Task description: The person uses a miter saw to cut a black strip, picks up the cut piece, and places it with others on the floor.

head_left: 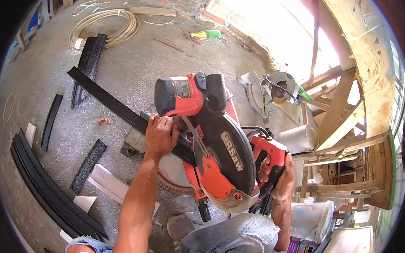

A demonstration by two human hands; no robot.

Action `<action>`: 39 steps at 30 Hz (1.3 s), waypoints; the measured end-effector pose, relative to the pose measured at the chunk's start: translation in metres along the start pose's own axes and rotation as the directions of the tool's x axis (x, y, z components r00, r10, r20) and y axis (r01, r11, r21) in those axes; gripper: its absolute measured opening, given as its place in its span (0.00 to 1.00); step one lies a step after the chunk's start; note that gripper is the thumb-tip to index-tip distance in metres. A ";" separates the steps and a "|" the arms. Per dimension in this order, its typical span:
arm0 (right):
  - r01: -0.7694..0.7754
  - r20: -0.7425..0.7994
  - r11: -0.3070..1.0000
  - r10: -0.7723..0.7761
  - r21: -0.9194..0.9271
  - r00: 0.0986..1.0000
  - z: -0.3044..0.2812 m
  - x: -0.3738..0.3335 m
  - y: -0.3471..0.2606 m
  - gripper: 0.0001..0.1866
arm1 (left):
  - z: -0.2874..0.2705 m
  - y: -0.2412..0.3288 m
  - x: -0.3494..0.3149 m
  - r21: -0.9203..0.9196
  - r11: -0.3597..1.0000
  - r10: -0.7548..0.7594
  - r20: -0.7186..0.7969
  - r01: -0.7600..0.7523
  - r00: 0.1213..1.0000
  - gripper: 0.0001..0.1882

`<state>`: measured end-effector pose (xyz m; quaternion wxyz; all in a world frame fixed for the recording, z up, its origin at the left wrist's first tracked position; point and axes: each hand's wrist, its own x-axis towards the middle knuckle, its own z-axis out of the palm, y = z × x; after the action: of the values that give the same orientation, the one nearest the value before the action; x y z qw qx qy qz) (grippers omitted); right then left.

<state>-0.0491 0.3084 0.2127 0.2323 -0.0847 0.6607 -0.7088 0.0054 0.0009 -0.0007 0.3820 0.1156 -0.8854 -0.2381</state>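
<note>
A red and black miter saw [224, 140] stands on the floor in front of me, its head lowered over the base. My right hand [279, 177] is closed round its red and black handle [273, 155], fingers through the grip opening. A long black profile strip [107, 98] lies across the saw base and sticks out to the far left. My left hand [161, 135] holds this strip down beside the motor housing, fingers curled over it. The blade guard hides the strip's right end and the blade.
Several long black strips [53, 192] lie at the left, with a short black offcut [88, 165] and a white profile piece [109, 183] nearer. Behind are a coiled hose [132, 28], a green bottle [208, 34] and a second saw [275, 91]. Buckets [313, 219] and wooden framing [341, 107] stand right.
</note>
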 end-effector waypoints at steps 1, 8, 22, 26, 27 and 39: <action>-0.001 -0.013 1.000 0.001 -0.007 1.000 0.000 0.000 -0.001 0.33 | 0.000 0.001 0.000 -0.014 1.000 0.001 0.005 -0.001 1.000 0.12; 0.012 0.011 1.000 -0.012 0.007 1.000 0.001 0.001 0.001 0.34 | -0.004 0.003 0.002 0.044 0.999 -0.031 0.044 0.029 0.999 0.13; 0.020 0.032 1.000 -0.021 0.014 0.999 0.002 0.000 0.002 0.34 | -0.004 0.004 0.003 0.046 0.999 -0.031 0.047 0.029 0.998 0.13; 0.000 0.016 0.999 -0.001 0.032 1.000 0.002 0.000 0.003 0.34 | -0.003 0.003 0.002 0.061 0.998 -0.034 0.043 0.032 0.998 0.12; 0.000 0.007 0.999 -0.001 0.034 1.000 0.001 0.001 0.003 0.34 | -0.003 0.003 0.002 0.056 0.998 -0.033 0.035 0.031 0.999 0.12; -0.012 -0.015 0.999 0.012 0.050 1.000 0.000 -0.002 0.002 0.34 | 0.004 -0.001 0.000 0.031 0.999 -0.024 0.002 0.024 1.000 0.11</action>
<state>-0.0468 0.3094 0.2112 0.2337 -0.0695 0.6451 -0.7242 0.0025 0.0011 -0.0033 0.3761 0.1319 -0.8881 -0.2291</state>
